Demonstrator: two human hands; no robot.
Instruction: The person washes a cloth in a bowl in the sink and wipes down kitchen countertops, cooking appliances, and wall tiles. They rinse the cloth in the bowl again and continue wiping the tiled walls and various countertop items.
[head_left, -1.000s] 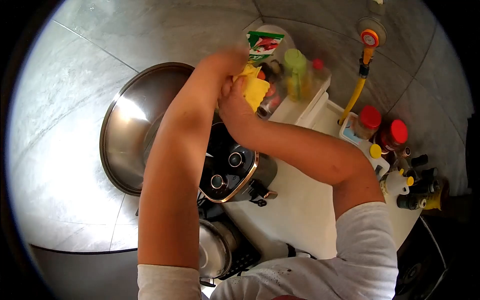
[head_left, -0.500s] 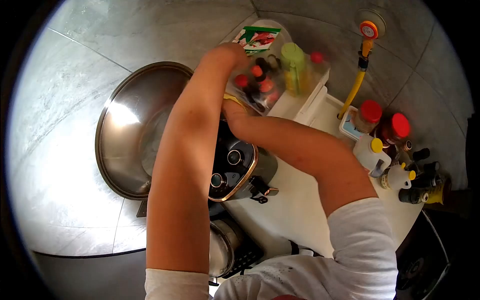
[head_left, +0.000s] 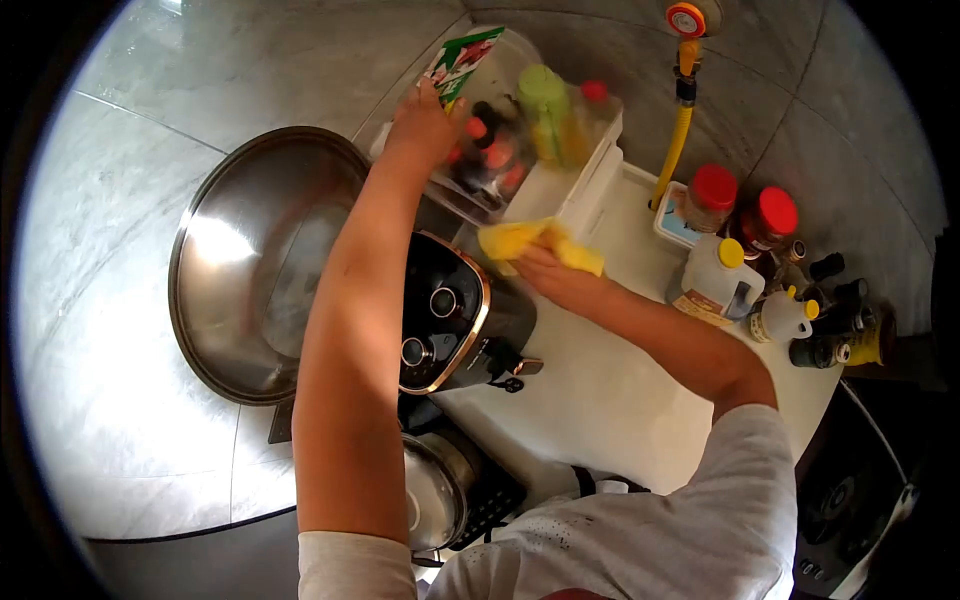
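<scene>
My left hand (head_left: pixel 428 125) is at the near left corner of a clear bin (head_left: pixel 475 207) of bottles, beside a green and red packet (head_left: pixel 463 62). Its fingers are partly hidden, and whether they grip the bin or the packet is unclear. In my right hand (head_left: pixel 545 268) is a bunched yellow cloth (head_left: pixel 513 240), held over the white surface just right of the black appliance (head_left: pixel 440 310) with two knobs. A green-lidded jug (head_left: pixel 545 110) stands in the bin.
A large steel wok (head_left: pixel 270 265) leans at the left. Red-lidded jars (head_left: pixel 712 190), a white jug (head_left: pixel 715 275) and dark bottles (head_left: pixel 850 315) stand at the right, near a yellow hose (head_left: pixel 675 150). Below the appliance is a steel pot (head_left: pixel 430 490).
My right hand has moved from behind the left forearm out to the right with the yellow cloth. My left hand has shifted slightly left and down. The camera view has shifted too.
</scene>
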